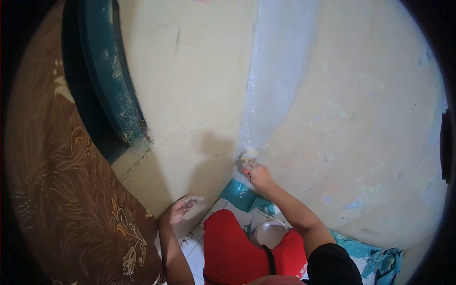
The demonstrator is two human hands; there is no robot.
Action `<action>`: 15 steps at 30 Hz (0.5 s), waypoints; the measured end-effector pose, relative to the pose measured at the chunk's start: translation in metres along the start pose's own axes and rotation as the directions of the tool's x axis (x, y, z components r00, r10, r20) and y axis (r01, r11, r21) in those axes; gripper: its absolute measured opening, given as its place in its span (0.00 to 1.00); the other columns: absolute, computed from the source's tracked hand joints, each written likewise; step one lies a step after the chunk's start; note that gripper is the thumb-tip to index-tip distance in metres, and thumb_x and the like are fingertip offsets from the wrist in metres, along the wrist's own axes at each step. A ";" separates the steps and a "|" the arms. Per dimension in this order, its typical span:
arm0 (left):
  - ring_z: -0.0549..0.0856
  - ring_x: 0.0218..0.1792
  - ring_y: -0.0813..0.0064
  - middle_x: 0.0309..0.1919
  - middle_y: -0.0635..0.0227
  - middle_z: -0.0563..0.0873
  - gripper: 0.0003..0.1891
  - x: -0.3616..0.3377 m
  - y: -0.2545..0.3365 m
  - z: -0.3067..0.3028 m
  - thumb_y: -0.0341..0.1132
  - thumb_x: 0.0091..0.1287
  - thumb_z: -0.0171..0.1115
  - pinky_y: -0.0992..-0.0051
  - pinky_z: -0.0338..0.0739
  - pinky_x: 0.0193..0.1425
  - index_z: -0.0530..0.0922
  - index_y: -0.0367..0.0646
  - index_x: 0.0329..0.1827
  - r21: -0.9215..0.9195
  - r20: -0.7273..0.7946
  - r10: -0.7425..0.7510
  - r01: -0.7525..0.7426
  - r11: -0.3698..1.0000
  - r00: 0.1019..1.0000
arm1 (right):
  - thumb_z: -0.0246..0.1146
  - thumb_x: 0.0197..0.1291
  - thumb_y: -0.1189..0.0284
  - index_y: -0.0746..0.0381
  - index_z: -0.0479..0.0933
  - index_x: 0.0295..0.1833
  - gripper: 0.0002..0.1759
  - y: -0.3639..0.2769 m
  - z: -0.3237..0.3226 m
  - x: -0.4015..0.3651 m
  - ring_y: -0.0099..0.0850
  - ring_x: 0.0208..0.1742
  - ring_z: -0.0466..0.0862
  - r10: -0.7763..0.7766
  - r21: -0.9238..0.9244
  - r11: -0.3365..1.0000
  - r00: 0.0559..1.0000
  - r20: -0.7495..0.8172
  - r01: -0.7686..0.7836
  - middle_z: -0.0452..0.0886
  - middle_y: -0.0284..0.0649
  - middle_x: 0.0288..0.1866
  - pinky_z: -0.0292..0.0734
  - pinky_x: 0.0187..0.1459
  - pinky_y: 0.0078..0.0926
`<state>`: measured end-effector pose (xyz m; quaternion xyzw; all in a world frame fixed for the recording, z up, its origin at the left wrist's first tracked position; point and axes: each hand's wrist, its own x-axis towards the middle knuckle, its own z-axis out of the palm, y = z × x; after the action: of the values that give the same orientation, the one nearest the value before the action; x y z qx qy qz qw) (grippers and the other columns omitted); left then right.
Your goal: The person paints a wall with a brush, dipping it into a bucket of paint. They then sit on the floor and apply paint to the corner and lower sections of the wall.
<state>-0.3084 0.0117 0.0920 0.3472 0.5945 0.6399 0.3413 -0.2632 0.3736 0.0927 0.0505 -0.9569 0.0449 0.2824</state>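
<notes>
Head view: the right arm (297, 206) is stretched forward, a paintbrush (250, 154) being clamped in the right hand's (260, 176) fingers at the bluish wall strip's (280, 66) lower end; whether anything is gripped by the raised left hand's (178, 210) fingers cannot be told.

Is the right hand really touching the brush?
Touching. The head view shows the right hand closed around the lower part of the brush, its bristles poking out above.

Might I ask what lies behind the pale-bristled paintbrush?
Around the pale-bristled paintbrush in the right hand, the beige wall shows, with a pale-lavender strip above. The patch directly behind is covered by brush and hand.
</notes>
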 end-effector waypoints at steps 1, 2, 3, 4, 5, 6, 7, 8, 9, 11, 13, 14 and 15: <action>0.72 0.54 0.80 0.56 0.70 0.74 0.15 -0.001 0.012 0.007 0.29 0.70 0.45 0.79 0.60 0.62 0.71 0.39 0.58 0.025 -0.024 -0.031 0.032 0.999 0.999 | 0.59 0.52 0.72 0.57 0.78 0.46 0.14 0.006 0.014 -0.007 0.43 0.40 0.81 0.061 0.096 0.993 0.998 0.035 -0.064 0.80 0.47 0.43 0.78 0.41 0.38; 0.72 0.54 0.80 0.56 0.70 0.74 0.15 -0.001 0.010 0.005 0.29 0.70 0.45 0.79 0.60 0.62 0.71 0.39 0.58 0.039 -0.019 -0.038 0.038 0.999 0.999 | 0.59 0.54 0.71 0.57 0.79 0.44 0.12 0.005 0.015 -0.009 0.43 0.37 0.82 0.117 0.187 0.974 0.990 0.075 -0.129 0.80 0.47 0.41 0.77 0.39 0.38; 0.72 0.54 0.80 0.56 0.70 0.75 0.15 -0.002 0.004 0.004 0.29 0.70 0.45 0.79 0.60 0.61 0.72 0.39 0.58 0.036 -0.046 -0.032 0.034 0.999 0.998 | 0.59 0.54 0.71 0.57 0.79 0.44 0.12 0.007 0.016 -0.007 0.43 0.37 0.82 0.127 0.193 0.971 0.989 0.069 -0.138 0.80 0.47 0.41 0.77 0.39 0.38; 0.72 0.53 0.81 0.55 0.71 0.75 0.15 -0.002 -0.001 0.003 0.29 0.70 0.46 0.80 0.60 0.60 0.72 0.39 0.58 0.028 -0.072 -0.026 0.028 0.999 0.997 | 0.59 0.54 0.70 0.59 0.79 0.41 0.09 0.007 0.001 0.007 0.43 0.33 0.81 0.149 0.275 0.950 0.989 0.023 -0.150 0.80 0.49 0.37 0.76 0.35 0.38; 0.72 0.53 0.81 0.55 0.71 0.75 0.15 -0.002 -0.002 0.002 0.29 0.70 0.46 0.80 0.60 0.60 0.72 0.39 0.58 0.027 -0.064 -0.031 0.033 0.999 0.997 | 0.59 0.54 0.69 0.60 0.80 0.37 0.09 0.010 -0.015 0.022 0.43 0.30 0.81 0.173 0.351 0.923 0.985 -0.017 -0.156 0.80 0.50 0.33 0.75 0.32 0.38; 0.71 0.53 0.81 0.55 0.71 0.76 0.15 -0.003 -0.005 0.001 0.30 0.70 0.46 0.80 0.60 0.60 0.72 0.39 0.58 -0.022 -0.062 0.008 -0.009 1.000 0.998 | 0.58 0.53 0.68 0.62 0.79 0.34 0.09 0.020 -0.027 0.038 0.48 0.30 0.80 0.240 0.329 0.910 0.968 0.076 -0.251 0.78 0.54 0.30 0.74 0.33 0.42; 0.71 0.53 0.81 0.54 0.71 0.77 0.15 -0.003 -0.007 0.001 0.30 0.70 0.47 0.80 0.61 0.60 0.72 0.39 0.58 -0.075 -0.061 0.044 -0.049 0.996 0.997 | 0.57 0.51 0.68 0.63 0.79 0.31 0.10 0.032 -0.042 0.055 0.53 0.31 0.79 0.307 0.297 0.890 0.936 0.169 -0.346 0.77 0.57 0.27 0.74 0.34 0.45; 0.71 0.53 0.81 0.54 0.71 0.77 0.15 -0.002 -0.007 0.004 0.30 0.70 0.47 0.80 0.61 0.60 0.72 0.39 0.58 -0.088 -0.049 0.038 -0.042 0.995 0.998 | 0.56 0.50 0.65 0.64 0.78 0.29 0.13 0.031 -0.080 0.076 0.54 0.28 0.78 0.347 0.235 0.899 0.929 0.133 -0.369 0.76 0.57 0.24 0.73 0.33 0.46; 0.72 0.53 0.81 0.54 0.71 0.77 0.15 -0.001 -0.003 0.005 0.31 0.70 0.47 0.79 0.61 0.60 0.72 0.39 0.58 -0.045 -0.071 -0.008 0.005 0.999 0.997 | 0.60 0.53 0.65 0.65 0.80 0.32 0.13 0.053 -0.088 0.093 0.41 0.20 0.76 0.284 0.181 0.943 0.959 -0.008 -0.278 0.78 0.52 0.22 0.71 0.27 0.37; 0.72 0.52 0.82 0.53 0.72 0.78 0.15 0.000 0.007 0.011 0.34 0.71 0.47 0.79 0.63 0.58 0.73 0.40 0.57 0.057 -0.147 -0.074 0.083 0.995 0.986 | 0.56 0.51 0.67 0.65 0.78 0.31 0.12 0.056 -0.157 0.133 0.54 0.30 0.78 0.210 0.202 0.959 0.977 -0.035 -0.199 0.76 0.57 0.27 0.73 0.34 0.44; 0.73 0.51 0.81 0.53 0.72 0.78 0.15 -0.001 0.007 0.011 0.34 0.71 0.48 0.79 0.63 0.58 0.73 0.40 0.57 0.062 -0.150 -0.070 0.080 0.995 0.986 | 0.61 0.51 0.63 0.62 0.80 0.40 0.15 0.053 -0.228 0.176 0.40 0.30 0.82 0.101 0.017 0.995 0.991 -0.087 -0.100 0.81 0.50 0.29 0.75 0.35 0.35; 0.73 0.51 0.81 0.53 0.72 0.79 0.15 -0.002 0.006 0.012 0.35 0.71 0.48 0.79 0.64 0.57 0.73 0.40 0.57 0.067 -0.160 -0.062 0.073 0.995 0.985 | 0.62 0.51 0.61 0.61 0.80 0.39 0.16 0.051 -0.262 0.199 0.40 0.29 0.82 0.047 -0.148 0.987 0.988 -0.145 -0.068 0.81 0.49 0.29 0.75 0.35 0.35; 0.73 0.51 0.81 0.53 0.72 0.79 0.15 -0.001 0.007 0.013 0.35 0.71 0.48 0.79 0.64 0.57 0.73 0.40 0.57 0.061 -0.160 -0.067 0.078 0.995 0.985 | 0.62 0.50 0.60 0.60 0.80 0.38 0.15 0.050 -0.298 0.224 0.42 0.30 0.82 0.083 -0.186 0.976 0.981 -0.175 -0.115 0.81 0.48 0.28 0.76 0.35 0.36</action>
<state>-0.2967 0.0170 0.0993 0.2849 0.6531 0.6322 0.3044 -0.2968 0.4413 0.4613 -0.0291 -0.9311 -0.0310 0.3624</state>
